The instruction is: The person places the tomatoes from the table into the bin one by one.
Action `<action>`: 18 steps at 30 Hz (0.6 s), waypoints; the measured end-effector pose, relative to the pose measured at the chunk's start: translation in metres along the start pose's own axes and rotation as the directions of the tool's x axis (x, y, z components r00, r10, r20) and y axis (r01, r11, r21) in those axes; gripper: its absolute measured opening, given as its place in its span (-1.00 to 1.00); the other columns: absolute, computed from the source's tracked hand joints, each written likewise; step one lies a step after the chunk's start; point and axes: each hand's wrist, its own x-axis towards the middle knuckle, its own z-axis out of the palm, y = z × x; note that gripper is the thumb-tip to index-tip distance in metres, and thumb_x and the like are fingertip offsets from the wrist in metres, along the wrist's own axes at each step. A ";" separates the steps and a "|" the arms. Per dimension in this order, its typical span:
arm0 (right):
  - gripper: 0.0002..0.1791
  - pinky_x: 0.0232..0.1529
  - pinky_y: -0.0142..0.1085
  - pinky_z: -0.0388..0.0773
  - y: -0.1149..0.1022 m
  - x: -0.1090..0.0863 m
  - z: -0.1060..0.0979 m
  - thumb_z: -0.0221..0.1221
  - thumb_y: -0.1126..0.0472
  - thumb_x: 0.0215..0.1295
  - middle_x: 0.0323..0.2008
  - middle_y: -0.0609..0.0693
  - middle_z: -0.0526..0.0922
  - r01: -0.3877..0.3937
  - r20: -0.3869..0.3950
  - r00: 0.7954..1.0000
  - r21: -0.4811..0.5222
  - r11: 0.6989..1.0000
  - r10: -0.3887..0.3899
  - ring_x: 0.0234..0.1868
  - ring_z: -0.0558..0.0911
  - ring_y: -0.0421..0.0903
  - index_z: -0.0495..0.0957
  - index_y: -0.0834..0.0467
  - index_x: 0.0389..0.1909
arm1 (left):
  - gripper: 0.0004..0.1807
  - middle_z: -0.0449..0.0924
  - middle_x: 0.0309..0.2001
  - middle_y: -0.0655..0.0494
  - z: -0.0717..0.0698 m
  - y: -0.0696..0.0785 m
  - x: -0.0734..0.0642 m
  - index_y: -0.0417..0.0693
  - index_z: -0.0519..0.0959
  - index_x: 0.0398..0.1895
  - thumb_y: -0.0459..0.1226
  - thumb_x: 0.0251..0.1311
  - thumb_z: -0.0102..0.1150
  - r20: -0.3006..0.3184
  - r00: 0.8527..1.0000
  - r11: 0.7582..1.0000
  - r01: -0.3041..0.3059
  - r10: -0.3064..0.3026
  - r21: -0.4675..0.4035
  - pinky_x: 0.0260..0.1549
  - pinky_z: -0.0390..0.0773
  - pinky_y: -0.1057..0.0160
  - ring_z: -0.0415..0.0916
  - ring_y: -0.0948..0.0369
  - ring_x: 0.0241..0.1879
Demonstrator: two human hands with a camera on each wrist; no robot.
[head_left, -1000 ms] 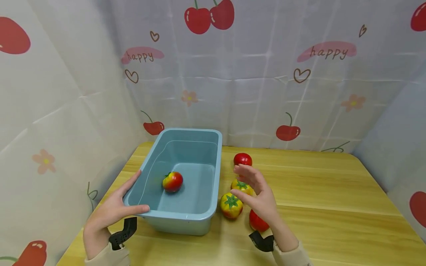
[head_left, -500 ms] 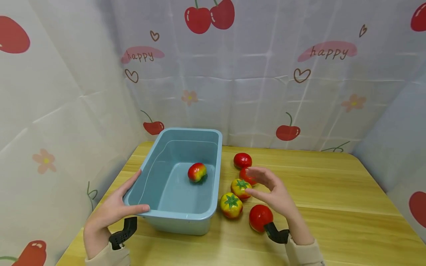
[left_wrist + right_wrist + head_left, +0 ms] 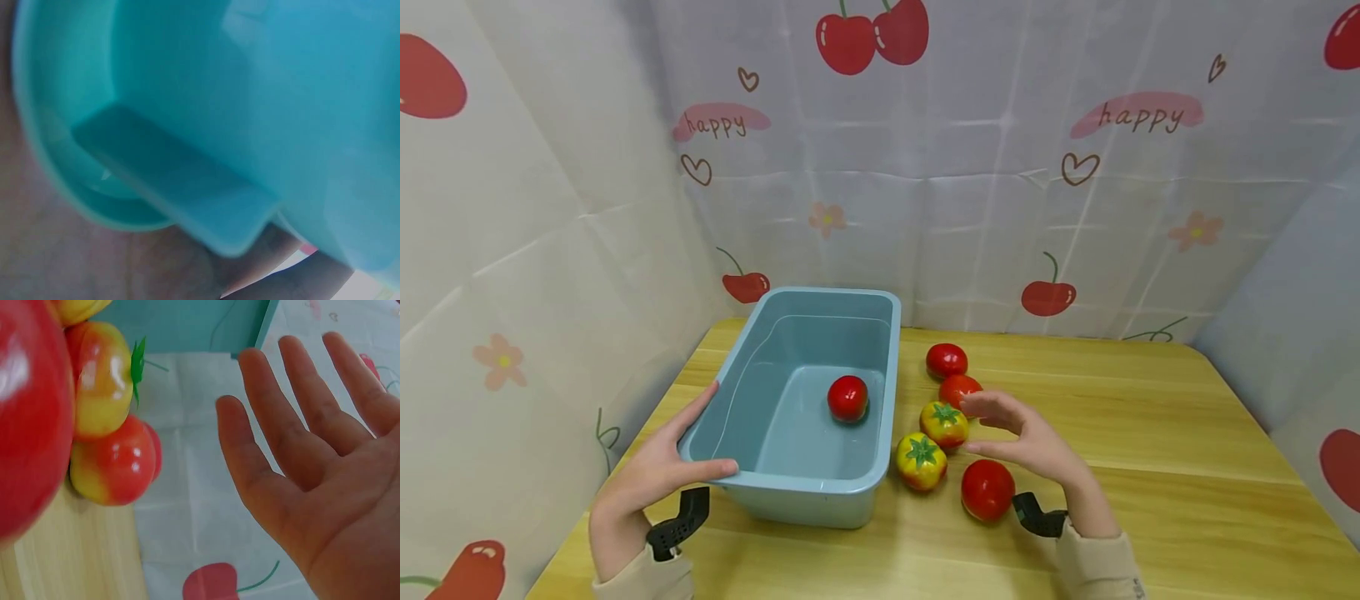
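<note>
My left hand [image 3: 655,467] grips the near left corner of a blue plastic bin [image 3: 820,483], its thumb on the near rim. The left wrist view shows the bin's rim [image 3: 169,175] close up against the palm. Inside the bin lies one red toy tomato [image 3: 847,398]. To the right of the bin, my right hand [image 3: 1030,433] hovers with its fingers and thumb apart, holding nothing. Beside its fingertips are a yellow-red toy tomato [image 3: 943,424] and a red one [image 3: 959,391], partly covered by the fingers. In the right wrist view the palm [image 3: 350,506] is bare.
Another yellow-red toy tomato [image 3: 921,461] stands close to the bin's right side. One red tomato [image 3: 988,491] lies nearer the front, another [image 3: 947,360] farther back. The wooden table [image 3: 1172,433] is bounded by a cherry-print curtain [image 3: 970,192] behind and at both sides.
The tomato in the bin has rolled to the right and turned its red side up. My right hand has drawn back to the right, away from the bin. The left hand stays put.
</note>
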 end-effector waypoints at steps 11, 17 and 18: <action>-0.47 0.13 0.07 0.32 0.027 -0.007 -0.015 0.29 0.28 0.13 0.08 0.31 0.45 -0.113 0.204 0.974 0.074 0.991 0.096 0.12 0.40 0.32 0.38 0.32 0.11 | 0.06 -0.09 0.44 -0.10 0.000 0.001 0.000 0.26 -0.10 0.49 -0.21 0.01 0.39 0.004 1.000 1.000 0.005 -0.005 -0.002 -0.07 0.32 0.45 0.10 -0.05 0.26; -0.45 0.15 -0.12 0.36 0.045 -0.007 -0.016 0.25 0.33 0.16 0.14 0.42 0.36 -0.202 0.372 0.920 0.180 0.963 0.124 0.17 0.32 0.39 0.32 0.41 0.14 | 0.06 -0.09 0.44 -0.10 0.000 0.001 0.000 0.25 -0.10 0.50 -0.22 0.01 0.38 0.003 1.000 1.000 0.005 -0.005 -0.003 -0.07 0.33 0.45 0.11 -0.05 0.25; -0.46 0.13 -0.19 0.38 0.048 -0.008 -0.016 0.24 0.34 0.16 0.14 0.43 0.35 -0.208 0.393 0.912 0.191 0.959 0.120 0.17 0.32 0.39 0.31 0.42 0.14 | 0.06 -0.09 0.44 -0.11 0.000 0.001 0.000 0.25 -0.10 0.50 -0.22 0.01 0.38 0.004 1.000 1.000 0.006 -0.006 -0.005 -0.08 0.34 0.44 0.11 -0.05 0.25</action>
